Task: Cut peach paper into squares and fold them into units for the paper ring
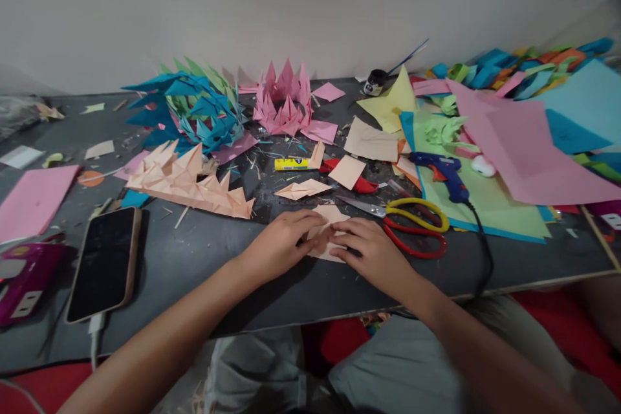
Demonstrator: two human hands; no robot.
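Observation:
A small square of peach origami paper (pixel 330 212) lies on the dark table in front of me, partly covered by my fingers. My left hand (pixel 284 240) grips its left side, thumb and fingertips pressed against the paper. From the right, my right hand (pixel 377 251) holds it with bent fingertips on its surface. Just behind the paper is a folded peach piece (pixel 303 189). A loose peach square (pixel 347 172) rests farther back, partly over a red object (pixel 366 186). Scissors (pixel 416 225) with yellow and red handles lie right beside my right hand.
A spiky peach paper strip (pixel 189 181), a yellow glue stick (pixel 292 163), and blue (pixel 206 116) and pink (pixel 286 103) paper crowns stand behind. A phone (pixel 104 265) lies left. A blue glue gun (pixel 444 171) sits on coloured sheets at right, its cord hanging over the table edge.

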